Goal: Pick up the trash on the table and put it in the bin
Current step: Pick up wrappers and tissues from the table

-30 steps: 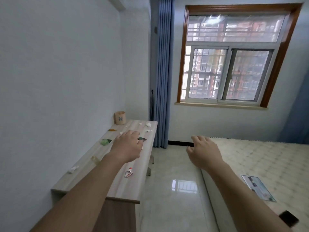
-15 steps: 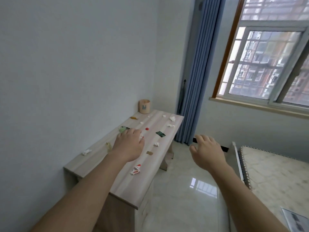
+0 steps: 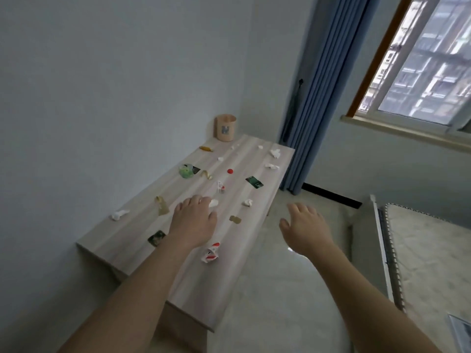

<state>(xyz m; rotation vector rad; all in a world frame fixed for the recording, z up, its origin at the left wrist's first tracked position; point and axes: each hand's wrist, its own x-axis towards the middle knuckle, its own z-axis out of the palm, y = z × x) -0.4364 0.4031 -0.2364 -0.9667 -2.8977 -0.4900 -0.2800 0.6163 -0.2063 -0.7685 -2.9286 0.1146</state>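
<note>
Hovering over the counter, the left hand, grip unreadable, has the white scrap at its fingertips; the right hand, grip apart, hangs farther off.

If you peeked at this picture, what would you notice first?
Likely the long wooden table on the left, dotted with bits of trash, like a red-and-white wrapper near its front and a small red dot farther back. Next, the two bare arms: the left hand hovers over the table by a white scrap, the right hand over the floor.
</note>
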